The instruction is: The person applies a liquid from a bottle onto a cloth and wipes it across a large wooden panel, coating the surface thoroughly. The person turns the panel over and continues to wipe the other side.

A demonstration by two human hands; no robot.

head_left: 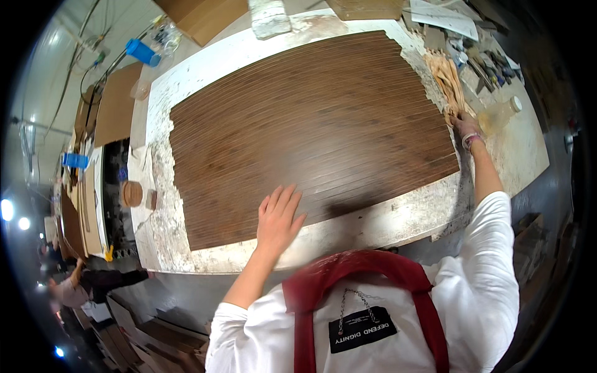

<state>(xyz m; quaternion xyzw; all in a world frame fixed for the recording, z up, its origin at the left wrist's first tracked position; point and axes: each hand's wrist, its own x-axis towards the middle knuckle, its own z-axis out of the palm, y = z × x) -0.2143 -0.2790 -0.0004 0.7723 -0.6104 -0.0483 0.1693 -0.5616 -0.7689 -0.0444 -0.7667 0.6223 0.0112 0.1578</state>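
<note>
A large brown wood-grain panel (298, 124) made of narrow parallel strips, stepped along its short sides, lies flat on the white worktable (165, 217). My left hand (278, 217) rests on the panel's near edge, fingers stretched out and holding nothing. Off the panel's right side, my right hand (466, 127) is closed around the near end of a crumpled tan cloth (449, 81). Its fingertips are partly hidden in the folds.
Beyond the cloth are several hand tools (488, 68) and a clear bottle (500, 114). A blue cup (142, 52) stands at the far left, near a cardboard box (205, 18). Round brown pieces (131, 194) sit at the left edge. Another person (78, 289) is at lower left.
</note>
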